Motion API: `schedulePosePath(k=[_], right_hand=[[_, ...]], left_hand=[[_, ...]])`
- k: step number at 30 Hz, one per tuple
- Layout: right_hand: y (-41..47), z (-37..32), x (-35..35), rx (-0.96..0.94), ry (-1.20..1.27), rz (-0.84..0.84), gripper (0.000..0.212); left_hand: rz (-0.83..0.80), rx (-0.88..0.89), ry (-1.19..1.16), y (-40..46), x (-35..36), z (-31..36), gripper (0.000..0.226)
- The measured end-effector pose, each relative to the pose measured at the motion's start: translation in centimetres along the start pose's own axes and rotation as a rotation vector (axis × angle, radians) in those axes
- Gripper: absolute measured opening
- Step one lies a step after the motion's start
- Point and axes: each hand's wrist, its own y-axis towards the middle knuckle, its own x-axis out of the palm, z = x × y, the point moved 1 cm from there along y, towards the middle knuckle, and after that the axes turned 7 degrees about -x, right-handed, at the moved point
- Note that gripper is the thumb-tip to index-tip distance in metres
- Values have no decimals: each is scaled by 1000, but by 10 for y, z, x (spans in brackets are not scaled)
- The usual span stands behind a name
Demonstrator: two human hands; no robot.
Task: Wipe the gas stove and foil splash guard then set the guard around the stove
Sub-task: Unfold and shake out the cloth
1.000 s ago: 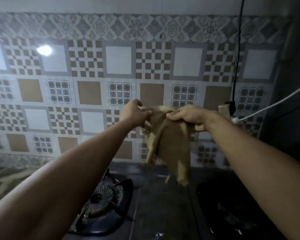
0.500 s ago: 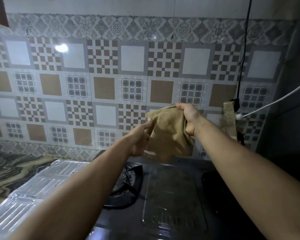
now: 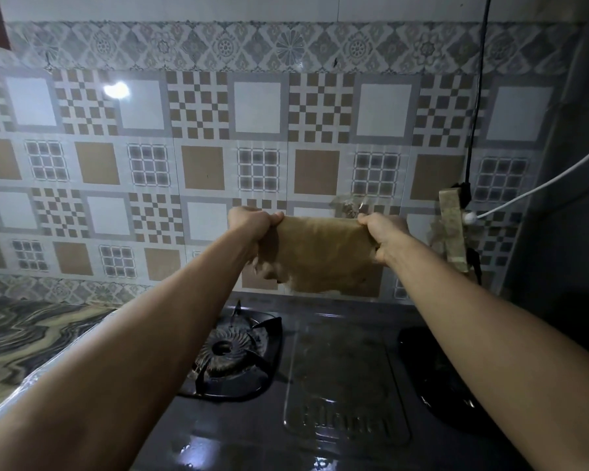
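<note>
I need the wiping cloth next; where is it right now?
The brown cloth is held up, stretched between the left hand and right hand, before the tiled wall, above the gas stove.

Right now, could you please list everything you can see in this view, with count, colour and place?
Cloth: one, tan, stretched in the air in front of the wall, above the stove.
Gas stove: one, dark grey, bottom centre.
Left burner: one, black, on the stove's left side.
Right burner: one, black, partly hidden by the right arm.
Foil splash guard: one, silver, on the countertop left of the stove.
Countertop: one, marbled dark and beige, left.
Tiled wall: one, white, grey and tan, behind.
Black cable: one, hanging at right.
White cable: one, right.
Left hand: grips the cloth's left top corner.
Right hand: grips its right top corner.
</note>
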Motion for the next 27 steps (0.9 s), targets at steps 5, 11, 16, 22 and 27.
schedulePosePath(k=[5,11,16,22,27], right_hand=[[4,-11,-1,-52,-6,-23,37],[7,-27,-6,-240,-184,-288,34],[8,-37,-4,-657,-693,-250,21],[16,-45,-5,-704,-665,-234,12],[22,-39,-5,-551,-593,-268,11]], left_hand=[[0,114,3,0,-9,7,28],[-15,275,40,-5,-17,13,16],[110,429,318,-3,-17,14,15],[160,421,353,-2,-17,25,17],[-61,221,280,2,-16,26,6]])
